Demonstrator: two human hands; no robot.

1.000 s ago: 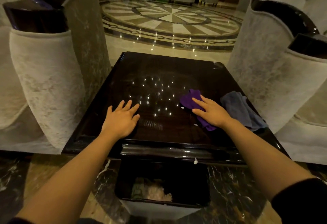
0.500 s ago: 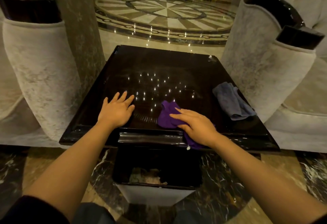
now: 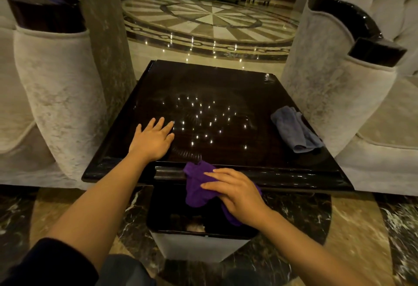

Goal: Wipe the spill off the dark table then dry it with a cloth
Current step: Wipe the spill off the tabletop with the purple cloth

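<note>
Two bare hands work at the near edge of the dark table [image 3: 226, 86]. The right hand [image 3: 237, 193], in the lower middle of the frame, has its fingers bent over a purple cloth [image 3: 198, 189] and grips it. The cloth lies across the near rim of the table, and its lower part hangs down past the rim, above an open bin [image 3: 199, 244] that stands on the floor just under the edge. Something pale lies inside the bin, but it is too dark to tell what it is.

The left hand [image 3: 152, 141], a little left of the middle of the frame, lies flat and open on the tabletop with the fingers spread, holding nothing. Many small points of light are reflected in the glossy surface beside it.

A grey-blue cloth [image 3: 294, 132] lies crumpled at the right edge of the table, well apart from both hands.

Pale velvet armchairs [image 3: 56, 86] stand at the left and right sides of the frame. A patterned marble floor [image 3: 210, 21] fills the upper middle.
</note>
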